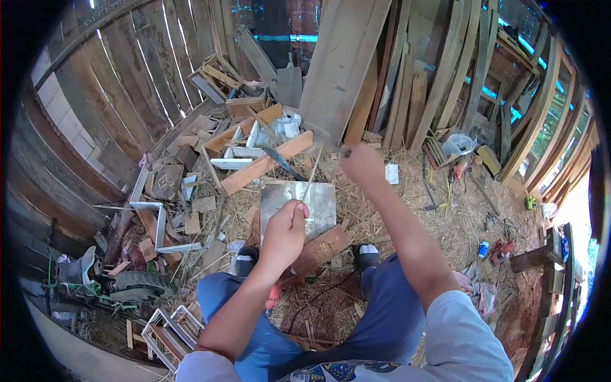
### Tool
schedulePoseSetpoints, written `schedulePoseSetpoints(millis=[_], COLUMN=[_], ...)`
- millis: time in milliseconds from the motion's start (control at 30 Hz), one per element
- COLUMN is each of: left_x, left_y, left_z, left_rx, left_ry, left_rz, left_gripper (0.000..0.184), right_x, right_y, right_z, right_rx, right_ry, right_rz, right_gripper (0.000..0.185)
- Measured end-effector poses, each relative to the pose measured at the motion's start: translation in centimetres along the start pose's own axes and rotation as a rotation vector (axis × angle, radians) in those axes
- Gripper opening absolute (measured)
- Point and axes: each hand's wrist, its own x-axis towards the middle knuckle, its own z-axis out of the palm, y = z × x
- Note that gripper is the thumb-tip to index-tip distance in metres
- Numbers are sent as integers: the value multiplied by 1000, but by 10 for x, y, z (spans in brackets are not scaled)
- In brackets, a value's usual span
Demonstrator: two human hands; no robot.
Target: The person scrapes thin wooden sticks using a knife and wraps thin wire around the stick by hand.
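Note:
My left hand is closed around the lower end of a thin wooden stick, which points up and away above a square metal plate. To the right and farther forward, my right hand is closed on the handle of a blurred tool whose dark blade seems to reach left behind the stick. Whether the blade touches the stick cannot be made out. Beneath the near edge of the plate lies a reddish wooden block, between my feet.
Wooden frames and scrap pieces lie ahead and left. Tall boards lean on the back wall. A wheel is at the lower left. A blue can and a red tool lie at right on straw-covered ground.

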Motion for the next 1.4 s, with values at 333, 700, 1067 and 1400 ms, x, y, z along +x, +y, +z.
schedulePoseSetpoints(millis=[333, 700, 1067, 1400], left_x=[15, 3, 2, 9], left_y=[-18, 3, 2, -2], left_z=[-8, -5, -8, 1], left_rx=[-122, -340, -496, -436], left_ry=[-47, -145, -158, -162], left_rz=[-116, -218, -291, -279], left_gripper=[27, 23, 18, 23], right_x=[-19, 1, -16, -50], right_y=[1, -1, 10, -30], right_z=[11, 32, 24, 16], right_rx=[228, 165, 326, 146], right_ry=[81, 78, 109, 20], right_rz=[-27, 39, 5, -298], right_gripper=[27, 29, 28, 20])
